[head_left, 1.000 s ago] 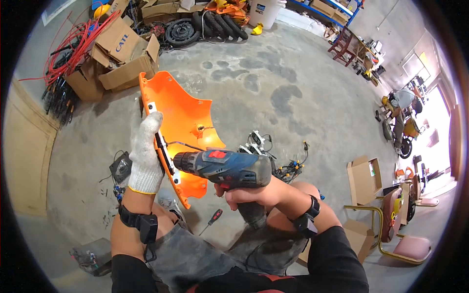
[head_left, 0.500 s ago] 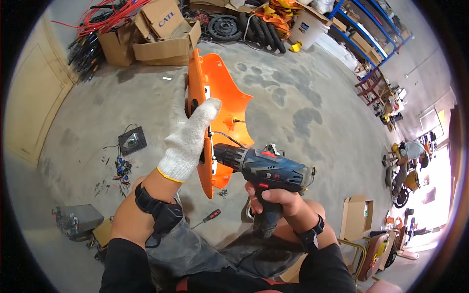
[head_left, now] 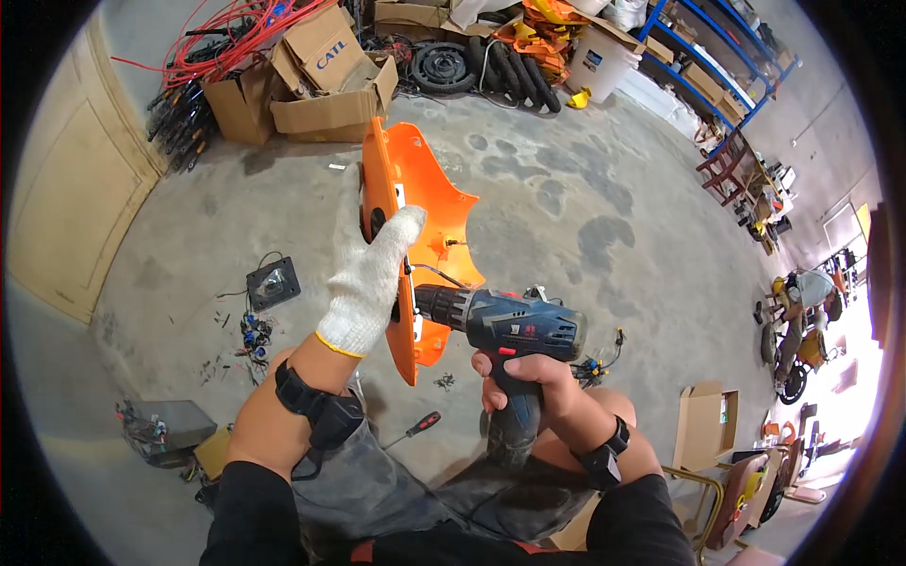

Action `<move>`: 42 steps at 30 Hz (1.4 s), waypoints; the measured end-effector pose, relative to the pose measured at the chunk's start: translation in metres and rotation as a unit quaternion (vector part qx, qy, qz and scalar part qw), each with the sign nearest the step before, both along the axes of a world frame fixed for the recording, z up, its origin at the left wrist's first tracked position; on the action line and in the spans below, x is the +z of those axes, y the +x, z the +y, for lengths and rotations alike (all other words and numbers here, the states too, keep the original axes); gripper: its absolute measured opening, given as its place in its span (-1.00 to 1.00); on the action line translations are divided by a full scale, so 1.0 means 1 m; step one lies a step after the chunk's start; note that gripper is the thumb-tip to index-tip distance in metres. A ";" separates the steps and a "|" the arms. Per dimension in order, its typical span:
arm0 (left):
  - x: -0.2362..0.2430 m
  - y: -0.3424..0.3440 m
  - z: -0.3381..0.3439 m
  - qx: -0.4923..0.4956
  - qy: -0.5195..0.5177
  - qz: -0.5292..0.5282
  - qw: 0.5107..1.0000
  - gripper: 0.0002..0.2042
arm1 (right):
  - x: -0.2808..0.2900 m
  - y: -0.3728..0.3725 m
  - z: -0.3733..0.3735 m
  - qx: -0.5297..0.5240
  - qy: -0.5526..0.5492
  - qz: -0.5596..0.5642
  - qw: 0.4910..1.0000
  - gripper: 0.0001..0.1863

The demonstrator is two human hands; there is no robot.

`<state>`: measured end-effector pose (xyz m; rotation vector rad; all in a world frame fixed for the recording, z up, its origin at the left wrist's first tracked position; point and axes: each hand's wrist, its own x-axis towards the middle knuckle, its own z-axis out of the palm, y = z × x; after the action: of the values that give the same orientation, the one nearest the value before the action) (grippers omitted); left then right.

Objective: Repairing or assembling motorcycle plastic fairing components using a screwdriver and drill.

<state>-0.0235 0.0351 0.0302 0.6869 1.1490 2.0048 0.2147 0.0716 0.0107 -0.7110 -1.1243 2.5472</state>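
Below us spreads the grey floor (head_left: 311, 212). Over it, in front of our knees, stands the orange panel (head_left: 429, 170), roughly upright, its hollow side facing right. The blue drill (head_left: 519, 323) points left, its chuck (head_left: 444, 304) at the panel's near edge; we cannot tell whether the bit is seated, since the chuck and edge hide it. Our gloved left hand (head_left: 371, 269) is clamped on that edge, thumb over the rim, just above the chuck. Our bare right hand (head_left: 538, 375) is wrapped round the drill's grip.

The panel seems to hang on one grip alone — if the drill pushes or twists hard, we judge it could swing. A slanted bit could slip and mark the plastic, or reach the glove, whose loose knit could catch on a turning chuck. The thin cable (head_left: 441, 274) runs close above the chuck too, and could snag there. A screwdriver (head_left: 424, 424) lies on the floor between our legs — underfoot, should we shift.
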 end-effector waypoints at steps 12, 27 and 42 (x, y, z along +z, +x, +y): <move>-0.013 -0.002 0.007 -0.025 -0.009 -0.024 0.999 -0.23 | -0.004 0.000 -0.002 -0.013 -0.002 0.003 1.000 -0.42; -0.002 -0.004 -0.006 0.008 -0.015 0.022 1.000 -0.18 | -0.001 0.005 -0.003 0.020 0.032 0.009 0.999 -0.47; -0.010 -0.007 -0.007 -0.052 0.034 -0.068 0.996 -0.50 | 0.012 0.001 -0.007 -0.016 -0.049 0.030 0.998 -0.45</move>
<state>-0.0309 0.0285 0.0204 0.6212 0.9503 1.9787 0.2158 0.0650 0.0231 -0.6661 -0.9668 2.5944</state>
